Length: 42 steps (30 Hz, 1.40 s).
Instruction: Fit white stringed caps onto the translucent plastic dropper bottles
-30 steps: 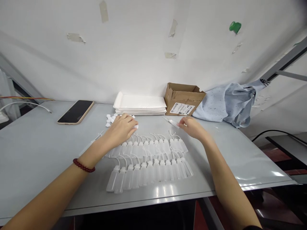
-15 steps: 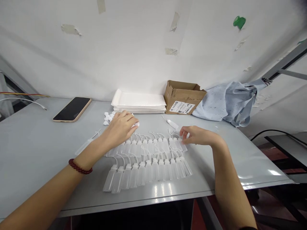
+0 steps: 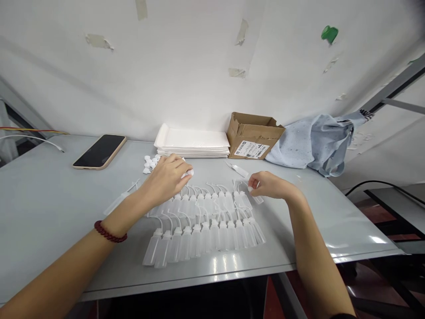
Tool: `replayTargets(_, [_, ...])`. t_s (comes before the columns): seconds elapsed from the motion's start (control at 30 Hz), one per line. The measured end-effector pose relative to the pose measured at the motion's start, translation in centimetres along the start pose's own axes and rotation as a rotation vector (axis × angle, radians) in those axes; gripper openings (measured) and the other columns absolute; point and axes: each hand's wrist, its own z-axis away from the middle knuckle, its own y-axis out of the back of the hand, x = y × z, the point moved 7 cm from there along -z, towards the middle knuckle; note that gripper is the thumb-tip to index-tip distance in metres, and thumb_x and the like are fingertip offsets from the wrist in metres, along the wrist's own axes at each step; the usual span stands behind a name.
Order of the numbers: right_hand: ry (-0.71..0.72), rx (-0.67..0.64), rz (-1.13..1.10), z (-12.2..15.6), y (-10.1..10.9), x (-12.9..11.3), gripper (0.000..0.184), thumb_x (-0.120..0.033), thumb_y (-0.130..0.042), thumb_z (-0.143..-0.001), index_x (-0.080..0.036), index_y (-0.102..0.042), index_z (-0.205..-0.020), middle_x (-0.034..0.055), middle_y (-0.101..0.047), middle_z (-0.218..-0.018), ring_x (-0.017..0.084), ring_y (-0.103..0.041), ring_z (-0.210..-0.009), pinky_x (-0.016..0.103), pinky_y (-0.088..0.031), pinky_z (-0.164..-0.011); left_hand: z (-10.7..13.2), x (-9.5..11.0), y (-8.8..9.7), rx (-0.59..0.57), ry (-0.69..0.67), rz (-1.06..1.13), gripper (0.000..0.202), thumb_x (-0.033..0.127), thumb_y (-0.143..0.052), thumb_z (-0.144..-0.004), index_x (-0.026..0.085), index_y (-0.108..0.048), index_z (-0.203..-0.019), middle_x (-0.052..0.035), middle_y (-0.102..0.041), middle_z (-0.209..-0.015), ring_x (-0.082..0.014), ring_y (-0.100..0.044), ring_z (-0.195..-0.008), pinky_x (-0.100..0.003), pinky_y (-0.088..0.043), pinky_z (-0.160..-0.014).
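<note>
My left hand (image 3: 168, 177) is closed around small white caps, one of which (image 3: 190, 172) shows at the fingertips. A pile of similar white caps (image 3: 149, 164) lies just behind it. My right hand (image 3: 267, 185) pinches a small clear squeeze bottle (image 3: 257, 199) at its top, by the right end of the back row. Two rows of such bottles with thin white tubes lie on the table: a back row (image 3: 206, 204), partly behind my left forearm, and a front row (image 3: 195, 241). A single bottle (image 3: 239, 171) lies behind my right hand.
A phone (image 3: 101, 151) lies at the left of the grey table (image 3: 49, 212). A stack of white padded envelopes (image 3: 192, 141), an open cardboard box (image 3: 254, 137) and light blue cloth (image 3: 299, 141) stand along the wall. Another bottle (image 3: 116, 203) lies left of the rows.
My right hand has drawn slightly back and up from the row's end, with a bottle now apart from the row in its fingers. The left hand has stayed almost still.
</note>
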Motion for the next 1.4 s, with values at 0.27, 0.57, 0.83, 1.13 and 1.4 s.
replayTargets(0.27, [0.352, 0.402, -0.541, 0.6, 1.9, -3.6, 0.014, -0.027, -0.063, -0.073, -0.017, -0.059, -0.082, 0.0041, -0.062, -0.087, 0.016, -0.059, -0.076, 0.027, -0.048, -0.062, 0.1, 0.9, 0.0, -0.088, 0.304, 0.492, 0.023, 0.038, -0.054, -0.085, 0.020, -0.064, -0.095, -0.0041, -0.069, -0.092, -0.0202, -0.062, -0.086, -0.029, -0.047, -0.066])
replayTargets(0.57, [0.820, 0.723, -0.285, 3.0, -0.4, -9.4, 0.011, -0.019, -0.058, -0.084, -0.019, -0.058, -0.095, 0.0057, -0.061, -0.091, 0.017, -0.059, -0.082, 0.031, -0.050, -0.071, 0.2, 2.3, -0.6, -0.158, 0.459, 0.830, 0.027, 0.043, -0.058, -0.083, 0.020, -0.069, -0.092, -0.0021, -0.071, -0.093, -0.0190, -0.062, -0.084, -0.031, -0.048, -0.076])
replayTargets(0.83, [0.930, 0.806, -0.204, 4.3, -1.6, -11.0, 0.013, -0.017, -0.053, -0.087, -0.021, -0.053, -0.100, 0.0076, -0.061, -0.094, 0.019, -0.061, -0.084, 0.032, -0.052, -0.070, 0.2, 2.4, -0.9, -0.161, 0.454, 0.855, 0.029, 0.044, -0.057, -0.083, 0.019, -0.070, -0.087, -0.0016, -0.068, -0.081, -0.0174, -0.059, -0.075, -0.029, -0.046, -0.069])
replayTargets(1.13, [0.988, 0.836, -0.109, 5.1, -2.4, -11.8, 0.019, -0.011, -0.045, -0.089, -0.022, -0.052, -0.102, 0.0092, -0.063, -0.094, 0.020, -0.063, -0.086, 0.033, -0.054, -0.072, 0.4, 2.4, -1.5, -0.208, 0.485, 0.975, 0.028, 0.044, -0.061, -0.080, 0.017, -0.068, -0.082, -0.0023, -0.069, -0.074, -0.0157, -0.059, -0.068, -0.026, -0.045, -0.061])
replayTargets(1.4, [0.967, 0.922, -0.224, 5.7, -2.1, -11.6, 0.016, -0.015, -0.054, -0.088, -0.022, -0.052, -0.102, 0.0072, -0.065, -0.091, 0.018, -0.064, -0.085, 0.032, -0.056, -0.074, 0.3, 2.2, -1.0, -0.194, 0.465, 1.036, 0.025, 0.041, -0.065, -0.078, 0.018, -0.070, -0.086, -0.0024, -0.067, -0.075, -0.0152, -0.059, -0.069, -0.026, -0.047, -0.061])
